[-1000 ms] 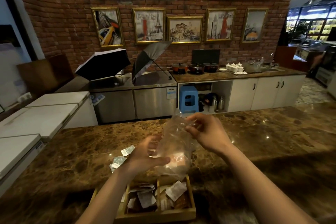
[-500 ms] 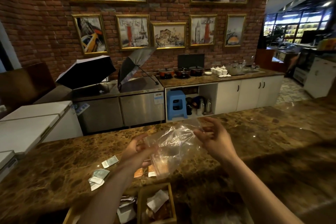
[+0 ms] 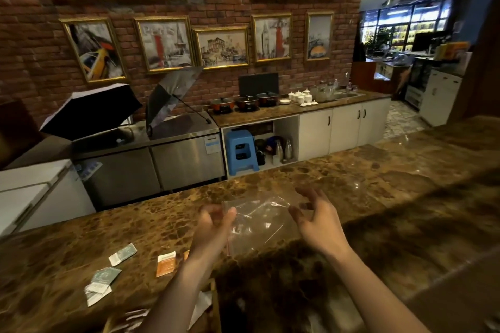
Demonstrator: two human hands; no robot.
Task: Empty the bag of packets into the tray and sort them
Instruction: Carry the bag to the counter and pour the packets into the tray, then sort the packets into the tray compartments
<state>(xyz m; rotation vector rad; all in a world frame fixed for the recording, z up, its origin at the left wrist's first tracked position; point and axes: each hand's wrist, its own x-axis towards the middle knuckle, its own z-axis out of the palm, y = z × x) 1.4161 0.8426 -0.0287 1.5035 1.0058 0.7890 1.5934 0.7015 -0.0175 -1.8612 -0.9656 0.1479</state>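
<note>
The clear plastic bag (image 3: 261, 224) looks empty and lies nearly flat just above the brown marble counter (image 3: 378, 197). My left hand (image 3: 213, 227) pinches its left edge. My right hand (image 3: 316, 220) hovers at the bag's right edge with its fingers spread, holding nothing. Only a corner of the wooden tray (image 3: 214, 297) shows at the bottom, with a white packet (image 3: 201, 307) in it; my left forearm hides much of it. Loose on the counter to the left lie an orange packet (image 3: 165, 263) and green-and-white packets (image 3: 123, 253) (image 3: 104, 277).
The marble counter runs wide to the right and ahead of my hands. Beyond it stand a steel fridge unit with two open umbrellas (image 3: 89, 111), a blue stool (image 3: 240, 150), and a back counter with pots (image 3: 247, 101) and white cups.
The bag has come down from upright over the tray to flat over the counter beyond it. My right hand has let go and spread. The view has tilted up, pushing the tray mostly out of sight.
</note>
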